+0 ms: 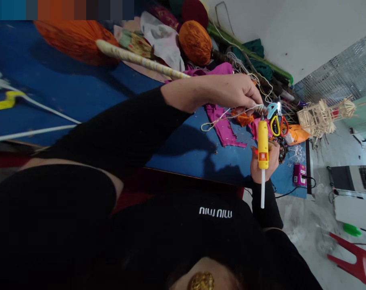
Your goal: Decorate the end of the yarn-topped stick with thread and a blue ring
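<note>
My left hand (243, 90) reaches across with its fingers pinched round the far end of a long stick (143, 60) wrapped in pale cord. The stick runs behind my forearm, and its other end lies near an orange cloth bundle. A thin cord (219, 120) trails from the pinched end and loops back to the left. My right hand (265, 163) is closed round a yellow glue gun (263, 141), which has a white glue stick (263, 189) in its back. Its nozzle is right by the wrapped end, below my left fingers; whether they touch, I cannot tell.
Scissors with yellow and red handles (275, 125) lie beyond the glue gun. Magenta cloth (223, 129) and orange bundles (195, 42) are on the blue table (183, 161). A woven straw piece (317, 119), a pink box (300, 174) and a red stool (354, 257) are to the right.
</note>
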The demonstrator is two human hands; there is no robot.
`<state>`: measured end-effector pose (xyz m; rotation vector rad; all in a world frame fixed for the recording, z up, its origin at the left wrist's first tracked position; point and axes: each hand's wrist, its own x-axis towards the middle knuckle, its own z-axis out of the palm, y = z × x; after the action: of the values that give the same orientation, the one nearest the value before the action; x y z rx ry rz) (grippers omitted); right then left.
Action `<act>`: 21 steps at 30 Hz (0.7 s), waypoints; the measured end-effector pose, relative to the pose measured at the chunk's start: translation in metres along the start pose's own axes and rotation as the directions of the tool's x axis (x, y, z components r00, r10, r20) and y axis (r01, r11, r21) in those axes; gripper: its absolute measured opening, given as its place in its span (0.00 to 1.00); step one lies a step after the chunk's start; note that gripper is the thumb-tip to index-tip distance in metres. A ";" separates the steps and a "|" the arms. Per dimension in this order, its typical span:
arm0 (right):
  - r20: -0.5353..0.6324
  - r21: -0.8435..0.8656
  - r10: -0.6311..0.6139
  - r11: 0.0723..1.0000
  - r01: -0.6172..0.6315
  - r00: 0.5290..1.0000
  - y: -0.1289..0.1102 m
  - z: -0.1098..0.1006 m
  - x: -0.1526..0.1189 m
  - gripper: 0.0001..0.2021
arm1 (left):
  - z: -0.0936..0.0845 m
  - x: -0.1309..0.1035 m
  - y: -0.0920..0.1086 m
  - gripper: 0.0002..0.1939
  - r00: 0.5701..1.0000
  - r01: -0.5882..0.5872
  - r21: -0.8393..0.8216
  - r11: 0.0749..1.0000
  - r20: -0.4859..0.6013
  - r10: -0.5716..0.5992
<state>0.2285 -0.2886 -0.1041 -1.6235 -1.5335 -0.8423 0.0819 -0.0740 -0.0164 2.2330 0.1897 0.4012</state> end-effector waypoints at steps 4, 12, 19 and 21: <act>0.010 0.017 0.019 1.000 -0.019 1.000 0.003 0.001 -0.002 0.17 | 0.000 0.000 0.000 0.14 1.000 0.019 0.002 1.000 0.003 -0.019; -0.008 0.013 0.004 1.000 -0.004 1.000 0.002 0.000 -0.002 0.16 | 0.000 0.001 0.000 0.13 1.000 0.029 0.002 1.000 -0.006 -0.029; 0.069 0.020 0.041 0.999 -0.043 0.997 0.002 0.000 -0.003 0.16 | 0.001 0.001 -0.001 0.13 1.000 0.015 0.002 1.000 -0.014 -0.015; 0.090 0.045 0.060 0.997 -0.064 0.994 0.002 0.000 -0.004 0.16 | 0.001 0.001 -0.001 0.13 1.000 0.023 0.005 1.000 -0.015 -0.023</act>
<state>0.2307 -0.2906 -0.1079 -1.6851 -1.5436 -0.7034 0.0827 -0.0735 -0.0179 2.2312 0.2248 0.4052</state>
